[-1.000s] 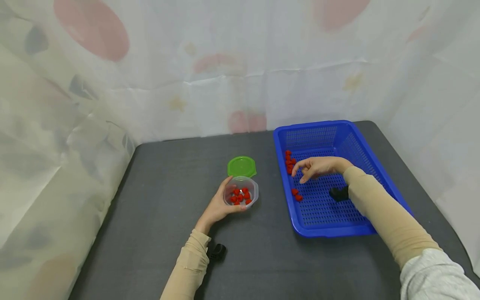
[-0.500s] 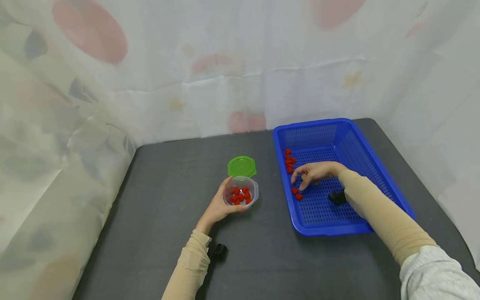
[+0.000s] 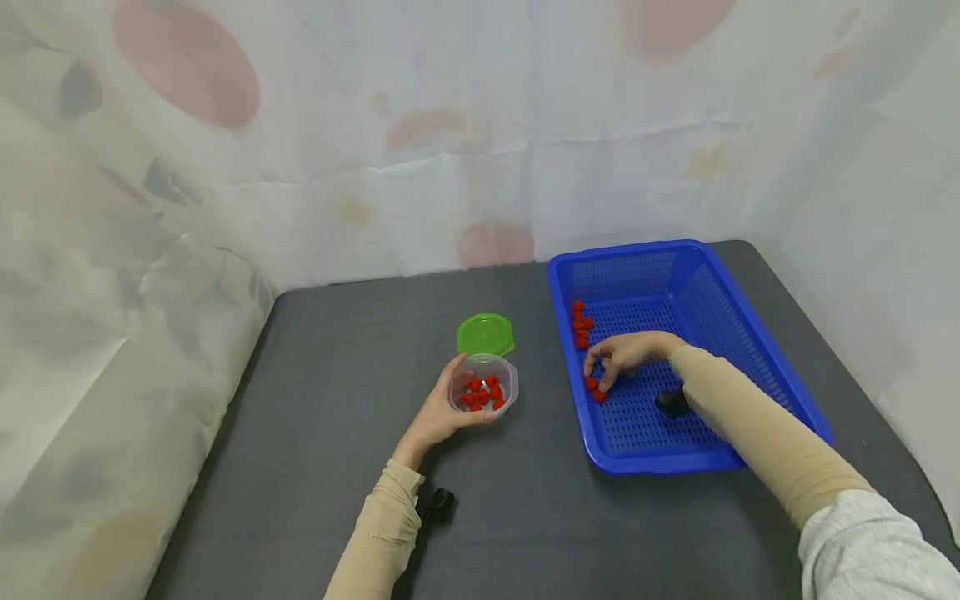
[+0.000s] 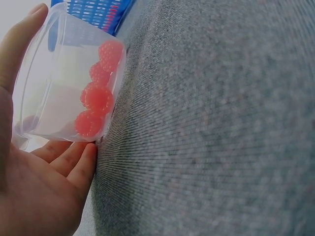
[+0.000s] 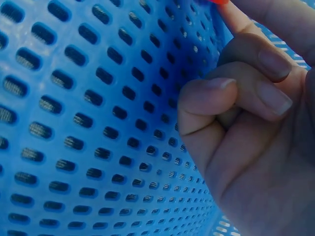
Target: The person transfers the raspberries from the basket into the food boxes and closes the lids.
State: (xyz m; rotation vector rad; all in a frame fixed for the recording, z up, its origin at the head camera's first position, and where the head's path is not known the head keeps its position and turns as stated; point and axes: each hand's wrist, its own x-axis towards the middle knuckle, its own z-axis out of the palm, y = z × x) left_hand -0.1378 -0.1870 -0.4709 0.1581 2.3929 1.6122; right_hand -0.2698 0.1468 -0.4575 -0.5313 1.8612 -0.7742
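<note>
My left hand (image 3: 435, 419) grips a small clear plastic tub (image 4: 59, 93), its thumb and fingers on opposite sides. Several red raspberries (image 4: 96, 97) lie on the tub's bottom. Inside a blue perforated basket (image 3: 660, 461), my right hand (image 3: 636, 351) is bent down near the left wall. Its thumb and index finger pinch a raspberry (image 5: 218, 1), mostly cut off by the top edge of the right wrist view. The other fingers are curled toward the palm. Another raspberry (image 3: 599, 397) lies close by, and a row of raspberries (image 3: 581, 325) lines the left wall farther back.
A green lid (image 3: 484, 334) lies on the dark grey table (image 3: 337, 375), just behind the tub. Patterned white curtains (image 3: 420, 192) close off the back and sides. A black wrist camera (image 3: 672, 402) hangs under the right forearm, low inside the basket.
My right hand has come down and toward me in the basket, from above the floor to the nearer raspberries, fingertips now on one. The left hand and tub stay put.
</note>
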